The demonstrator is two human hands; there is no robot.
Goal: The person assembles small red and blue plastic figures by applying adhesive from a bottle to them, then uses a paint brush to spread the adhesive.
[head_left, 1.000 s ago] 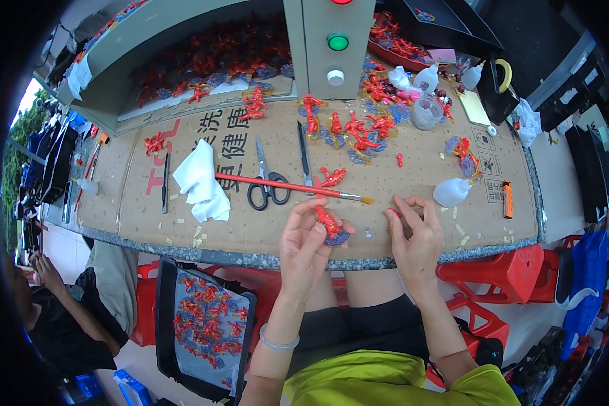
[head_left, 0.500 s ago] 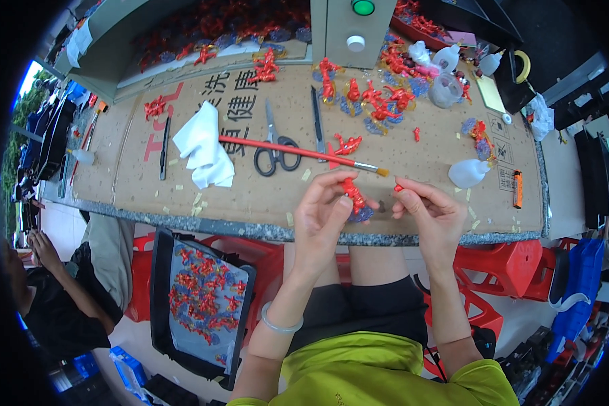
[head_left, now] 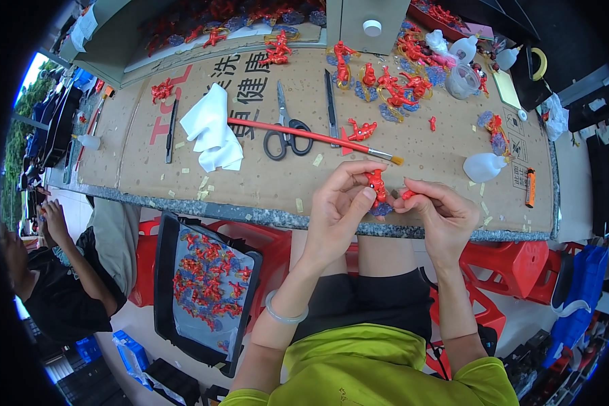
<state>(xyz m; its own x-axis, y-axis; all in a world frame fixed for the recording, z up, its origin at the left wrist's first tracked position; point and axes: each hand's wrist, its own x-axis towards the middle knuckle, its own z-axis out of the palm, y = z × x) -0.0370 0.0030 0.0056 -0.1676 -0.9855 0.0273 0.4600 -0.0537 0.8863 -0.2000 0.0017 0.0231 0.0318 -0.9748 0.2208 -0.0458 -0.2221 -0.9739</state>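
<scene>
At the near edge of the workbench (head_left: 183, 145), just over the person's lap, both hands meet. Left hand (head_left: 337, 210) pinches a small red figure (head_left: 375, 187) between thumb and fingertips, other fingers curled in. Figure stands roughly upright, long axis running up-down in the picture, a bluish base piece at its lower end just under the thumb. Right hand (head_left: 446, 215) pinches a much smaller red part (head_left: 407, 195) at its fingertips, fingers bunched, not spread. That small part sits just to the right of the figure, very near it; cannot tell whether the two touch. So the figure lies to the left of the right hand's fingertips, the two pinches almost tip to tip. Left hand is the one on the figure.

Behind the hands on the cardboard-covered bench: red-handled paintbrush (head_left: 311, 135) lying slantwise, bristle end toward the hands. Black-handled scissors (head_left: 284, 132) beside it, shut, points away from the person. White cloth (head_left: 211, 130) crumpled further left. A dark knife-like tool (head_left: 330, 105) lies lengthwise past the brush. Loose red figures (head_left: 392, 91) scattered at the back, white squeeze bottle (head_left: 484, 166) on its side to the right, near a small orange stick-shaped thing (head_left: 530, 187).

Below the bench on the left, a black tray (head_left: 166, 284) leans by the person's knee, full of red figures. Another person (head_left: 54, 284) in dark clothes sits low at far left, well apart.
</scene>
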